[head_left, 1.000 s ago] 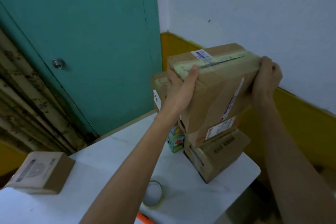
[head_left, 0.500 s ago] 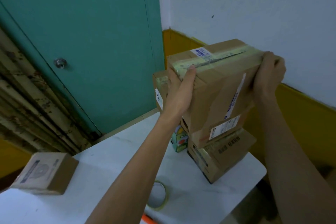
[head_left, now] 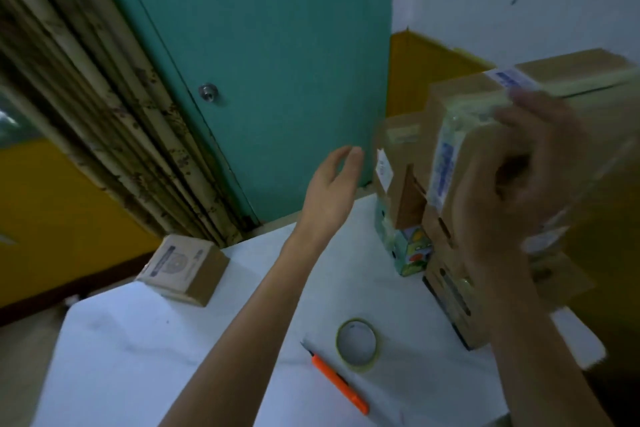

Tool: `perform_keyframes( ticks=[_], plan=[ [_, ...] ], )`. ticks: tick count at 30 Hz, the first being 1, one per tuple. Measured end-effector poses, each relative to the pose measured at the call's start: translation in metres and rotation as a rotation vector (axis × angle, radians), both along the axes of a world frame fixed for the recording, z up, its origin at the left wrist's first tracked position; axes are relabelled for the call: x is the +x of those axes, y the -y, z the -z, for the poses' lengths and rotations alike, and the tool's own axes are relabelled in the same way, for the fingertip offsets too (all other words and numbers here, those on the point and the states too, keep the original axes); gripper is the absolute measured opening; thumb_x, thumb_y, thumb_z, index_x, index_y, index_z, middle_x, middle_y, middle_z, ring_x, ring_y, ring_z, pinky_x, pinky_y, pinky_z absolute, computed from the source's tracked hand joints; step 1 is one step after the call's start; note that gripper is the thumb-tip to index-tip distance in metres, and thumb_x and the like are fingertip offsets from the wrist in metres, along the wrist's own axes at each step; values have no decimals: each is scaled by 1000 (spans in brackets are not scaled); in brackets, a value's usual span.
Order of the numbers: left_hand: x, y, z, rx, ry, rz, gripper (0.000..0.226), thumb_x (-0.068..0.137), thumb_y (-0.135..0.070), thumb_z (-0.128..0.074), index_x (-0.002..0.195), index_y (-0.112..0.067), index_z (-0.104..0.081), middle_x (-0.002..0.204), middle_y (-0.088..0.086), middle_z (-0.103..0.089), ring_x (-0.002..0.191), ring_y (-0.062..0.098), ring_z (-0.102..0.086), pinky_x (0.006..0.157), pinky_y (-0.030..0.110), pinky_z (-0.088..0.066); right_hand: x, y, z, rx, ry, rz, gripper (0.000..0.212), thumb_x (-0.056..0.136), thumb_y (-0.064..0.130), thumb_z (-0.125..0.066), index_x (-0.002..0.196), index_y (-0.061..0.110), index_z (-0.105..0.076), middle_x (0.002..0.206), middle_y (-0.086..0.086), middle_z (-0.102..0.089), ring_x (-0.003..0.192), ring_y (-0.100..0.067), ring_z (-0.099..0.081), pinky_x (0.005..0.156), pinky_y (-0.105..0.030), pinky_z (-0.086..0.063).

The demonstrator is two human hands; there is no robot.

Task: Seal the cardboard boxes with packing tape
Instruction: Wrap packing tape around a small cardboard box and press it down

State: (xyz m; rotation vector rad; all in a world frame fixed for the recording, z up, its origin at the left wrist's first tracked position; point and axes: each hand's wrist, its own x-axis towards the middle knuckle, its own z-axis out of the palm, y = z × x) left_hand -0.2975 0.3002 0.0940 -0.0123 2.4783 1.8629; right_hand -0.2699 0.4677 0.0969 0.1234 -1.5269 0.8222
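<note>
White table (head_left: 173,340) bears everything. Stack of cardboard boxes (head_left: 450,295) at its right side; top box (head_left: 571,69) already taped along the seam. Small cardboard box (head_left: 183,267) lies well apart at the table's far left; sealed or not, cannot tell. Judged light, stiff-walled, corners crushable; best taken by two opposite side faces.

Left hand (head_left: 332,191) hangs mid-air, fingers straight and relaxed, holding nothing. Right hand (head_left: 519,191) blurred before the stack, fingers loosely bent; contact cannot be told.

Packing tape roll (head_left: 356,345) lies flat near the front, orange box cutter (head_left: 341,381) just beside it.
</note>
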Motion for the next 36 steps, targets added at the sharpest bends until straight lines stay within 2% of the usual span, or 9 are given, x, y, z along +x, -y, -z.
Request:
perform_keyframes(
  ticks=[3,7,10,13,17,20,28,33,36],
  plan=[
    [8,53,23,-69,38,-105,45,106,-44,-45,143,-20,-53,139,-8,-55,125,7,-49,106,28,-36,8,71,9,80,54,-199,20,92,0,-50,89,-8,-68,97,-13,-69,94,-31,-63,91,-46,-50],
    [17,134,70,-160,174,-282,39,105,-41,-50,135,-19,-59,129,-2,-62,119,18,-58,107,40,-46,1,153,50,42,258,-467,20,89,7,-54,88,-2,-72,92,-8,-72,92,-22,-62,92,-23,-46],
    [28,199,104,-184,318,-405,28,104,-42,-50,125,-26,-60,120,5,-62,107,24,-59,99,45,-52,-7,203,103,-72,726,-720,23,92,23,-56,100,10,-72,99,1,-71,94,-13,-63,83,-31,-54],
    [42,265,135,-116,486,-451,33,106,-40,-48,130,-18,-55,119,6,-57,97,20,-55,80,38,-48,-16,247,159,34,1234,-849,26,96,26,-58,118,15,-67,120,0,-67,114,-17,-60,96,-33,-51],
    [40,337,177,41,664,-591,57,104,-47,-48,146,-9,-42,145,18,-47,126,39,-50,100,55,-46,-42,296,193,257,1557,-868,52,100,42,-51,142,12,-50,147,-5,-50,135,-21,-46,108,-31,-37],
    [26,376,201,194,711,-680,67,103,-56,-45,151,-10,-37,150,22,-42,131,42,-47,104,58,-46,-72,341,197,239,1661,-907,66,100,53,-45,151,13,-36,156,-7,-38,142,-25,-37,112,-37,-33],
    [-10,397,236,363,740,-678,78,101,-66,-35,158,-14,-24,164,17,-25,143,43,-35,111,58,-39,-140,420,244,189,1713,-858,71,101,56,-37,155,11,-25,159,-11,-30,145,-30,-31,114,-41,-31],
    [-22,399,262,384,735,-640,73,102,-64,-33,158,-18,-25,162,14,-32,143,42,-37,109,58,-39,-153,435,279,205,1760,-835,69,101,55,-38,155,15,-26,157,-10,-34,142,-31,-36,113,-46,-36],
    [-21,397,275,389,670,-660,56,105,-54,-40,152,-27,-30,152,9,-46,134,39,-48,97,57,-47,-149,436,298,250,1738,-822,60,101,51,-40,151,19,-36,146,-11,-44,130,-30,-48,104,-45,-46]
  ],
)
